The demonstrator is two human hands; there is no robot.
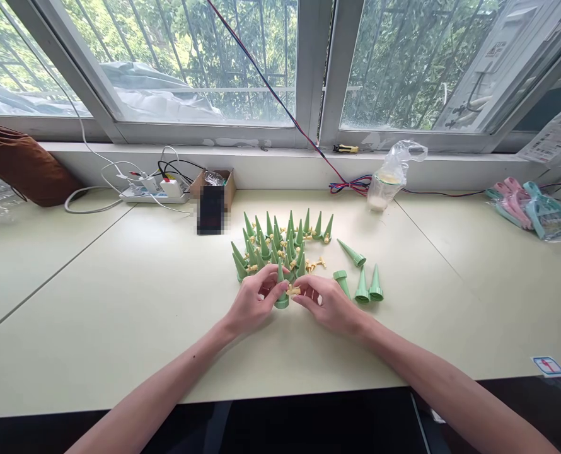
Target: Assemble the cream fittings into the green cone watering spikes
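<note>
My left hand is closed around a green plastic cone spike, which stands upright with its wide base down. Between the fingertips of my right hand is a small yellow valve, touching or very near the side of that spike. Behind my hands stand several upright green spikes in a cluster, many with yellow valves on their sides. Loose yellow valves lie at the cluster's right. Further right, two green spikes stand upright, one lies on its side, and another leans near my right hand.
Along the back are a power strip, a small cardboard box, bundled red-blue wire and a clear plastic bag. Wrapped pink and teal items lie at the far right. A brown bag is at the left.
</note>
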